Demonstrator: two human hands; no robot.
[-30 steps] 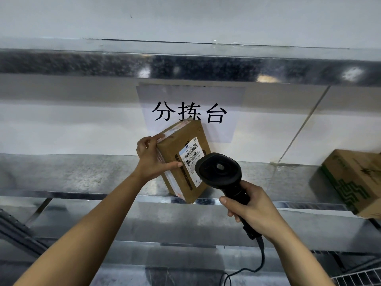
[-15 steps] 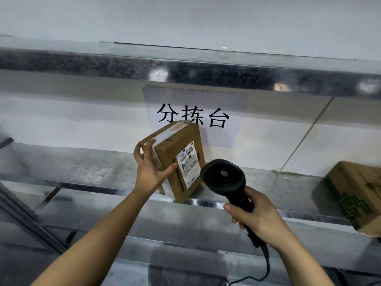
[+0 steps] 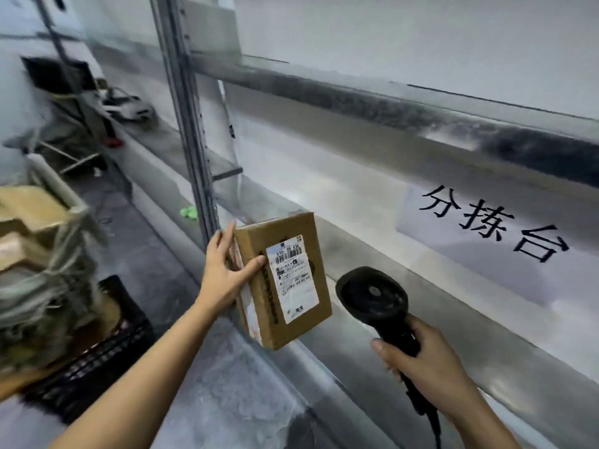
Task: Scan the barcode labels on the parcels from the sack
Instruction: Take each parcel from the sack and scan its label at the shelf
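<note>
Head view, frame tilted and partly motion-blurred at left. Left hand (image 3: 227, 273) holds a small brown cardboard parcel (image 3: 285, 280) at centre frame: thumb laid across the front face beside the label, fingers wrapped round the left edge and rear side. Parcel is upright, slightly tilted, its lower end in front of the edge of the metal shelf (image 3: 372, 335); contact with the shelf cannot be determined. White barcode label (image 3: 293, 278) is on the front face, turned toward the camera, barcode strip near its upper end. Right hand (image 3: 431, 367), lower right of frame, grips the handle of a black handheld scanner (image 3: 372, 296), fingers curled round it; scanner head sits just right of the parcel's lower half, apart from it. Scanner cable (image 3: 436, 429) runs down from the handle base to the bottom edge. On the wall (image 3: 389, 43) behind, right of centre, a paper sign (image 3: 486, 234) with three black characters. Vertical metal upright (image 3: 184, 124) runs from top centre-left down behind the parcel. Left edge of frame: blurred sack (image 3: 35, 286) with cardboard showing at its top, resting in a black plastic crate (image 3: 107, 345). Small green item (image 3: 189, 211) on the floor near the upright; identity cannot be made out.
</note>
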